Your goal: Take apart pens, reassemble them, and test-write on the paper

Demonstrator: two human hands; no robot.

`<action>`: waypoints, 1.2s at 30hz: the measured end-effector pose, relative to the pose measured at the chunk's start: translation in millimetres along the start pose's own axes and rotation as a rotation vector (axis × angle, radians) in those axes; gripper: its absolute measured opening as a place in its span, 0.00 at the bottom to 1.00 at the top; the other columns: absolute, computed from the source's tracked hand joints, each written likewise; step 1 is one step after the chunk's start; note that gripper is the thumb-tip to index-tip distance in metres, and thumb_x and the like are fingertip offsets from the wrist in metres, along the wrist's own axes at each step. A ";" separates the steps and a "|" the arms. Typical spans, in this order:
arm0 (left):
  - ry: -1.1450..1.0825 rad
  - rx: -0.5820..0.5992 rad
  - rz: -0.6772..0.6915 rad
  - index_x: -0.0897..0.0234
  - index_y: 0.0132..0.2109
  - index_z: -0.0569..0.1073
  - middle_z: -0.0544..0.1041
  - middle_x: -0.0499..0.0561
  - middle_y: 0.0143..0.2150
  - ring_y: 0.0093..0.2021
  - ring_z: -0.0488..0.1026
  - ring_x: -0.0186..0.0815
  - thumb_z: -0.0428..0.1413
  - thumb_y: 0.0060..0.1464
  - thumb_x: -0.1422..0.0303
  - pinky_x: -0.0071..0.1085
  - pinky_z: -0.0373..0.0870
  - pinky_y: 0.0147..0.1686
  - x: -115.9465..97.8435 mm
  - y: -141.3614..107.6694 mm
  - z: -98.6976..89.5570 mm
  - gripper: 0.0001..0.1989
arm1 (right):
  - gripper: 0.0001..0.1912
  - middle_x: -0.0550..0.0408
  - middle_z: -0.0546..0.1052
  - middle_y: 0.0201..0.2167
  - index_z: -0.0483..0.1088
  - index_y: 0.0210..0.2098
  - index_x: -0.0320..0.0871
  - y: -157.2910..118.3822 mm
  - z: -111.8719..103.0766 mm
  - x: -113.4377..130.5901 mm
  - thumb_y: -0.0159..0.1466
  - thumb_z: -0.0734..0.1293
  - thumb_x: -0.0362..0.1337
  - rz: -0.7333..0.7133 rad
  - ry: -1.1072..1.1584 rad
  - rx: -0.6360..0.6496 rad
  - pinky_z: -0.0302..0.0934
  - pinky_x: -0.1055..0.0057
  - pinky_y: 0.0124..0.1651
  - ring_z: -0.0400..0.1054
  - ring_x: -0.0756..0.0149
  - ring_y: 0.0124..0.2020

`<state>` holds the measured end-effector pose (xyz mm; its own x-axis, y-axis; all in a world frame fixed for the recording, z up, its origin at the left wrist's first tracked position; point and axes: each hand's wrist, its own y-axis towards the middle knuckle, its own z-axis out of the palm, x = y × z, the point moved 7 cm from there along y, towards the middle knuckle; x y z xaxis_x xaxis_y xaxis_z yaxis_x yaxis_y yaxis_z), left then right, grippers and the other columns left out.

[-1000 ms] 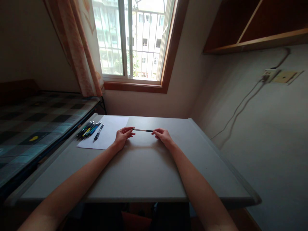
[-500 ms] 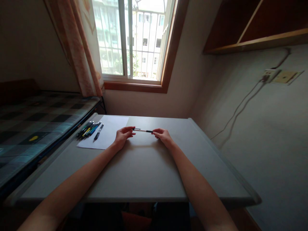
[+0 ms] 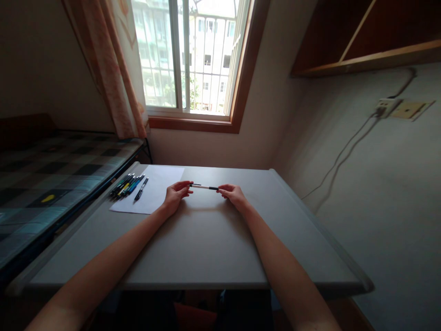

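Observation:
A slim pen [image 3: 204, 186], white along the barrel with dark ends and a dark clip, is stretched level between my two hands a little above the table. My left hand [image 3: 176, 193] pinches its clip end between thumb and fingers. The other dark end is gripped by the fingertips of my right hand [image 3: 233, 192]. To the left of my left hand lies a white sheet of paper [image 3: 161, 177]. A single dark pen [image 3: 141, 189] rests on that sheet, beside a heap of several pens [image 3: 124, 187] near the table's left edge.
Both forearms reach over the grey table [image 3: 206, 248]. On the left stands a bed with a checked mattress [image 3: 79, 158]. A window [image 3: 193, 59] and a curtain [image 3: 113, 69] are ahead. At right, a cable hangs from a wall socket [image 3: 386, 108] under a wooden shelf [image 3: 365, 59].

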<state>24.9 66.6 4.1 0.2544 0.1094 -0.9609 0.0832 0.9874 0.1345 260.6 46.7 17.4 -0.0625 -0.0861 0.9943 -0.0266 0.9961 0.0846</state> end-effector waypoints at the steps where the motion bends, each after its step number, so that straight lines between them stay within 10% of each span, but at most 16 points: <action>1: -0.003 -0.002 0.002 0.65 0.42 0.74 0.74 0.59 0.49 0.30 0.75 0.32 0.64 0.38 0.60 0.26 0.68 0.27 0.2 0.2 -0.3 0.23 | 0.16 0.51 0.78 0.26 0.73 0.30 0.40 0.1 0.0 -0.1 0.44 0.71 0.43 0.002 -0.001 0.001 0.57 0.73 0.27 0.63 0.73 0.22; 20: -0.042 -0.056 -0.049 0.70 0.35 0.74 0.76 0.53 0.28 0.25 0.73 0.31 0.64 0.37 0.56 0.27 0.69 0.26 6.4 4.2 -2.7 0.22 | 0.26 0.52 0.72 0.16 0.70 0.20 0.39 2.2 -0.8 -1.4 0.48 0.66 0.59 -0.003 -0.016 -0.025 0.56 0.73 0.24 0.61 0.72 0.18; 36: 0.002 -0.013 -0.021 0.69 0.40 0.74 0.78 0.57 0.36 0.29 0.75 0.34 0.64 0.37 0.58 0.28 0.69 0.28 1.3 0.9 0.3 0.23 | 0.25 0.53 0.72 0.16 0.68 0.19 0.39 2.8 -1.1 -3.0 0.47 0.67 0.58 0.062 0.033 -0.101 0.55 0.75 0.21 0.62 0.73 0.17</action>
<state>25.6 67.6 3.1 0.2509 0.0891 -0.9639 0.0761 0.9909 0.1114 261.8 49.8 14.7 -0.0277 -0.0253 0.9993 0.0765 0.9967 0.0274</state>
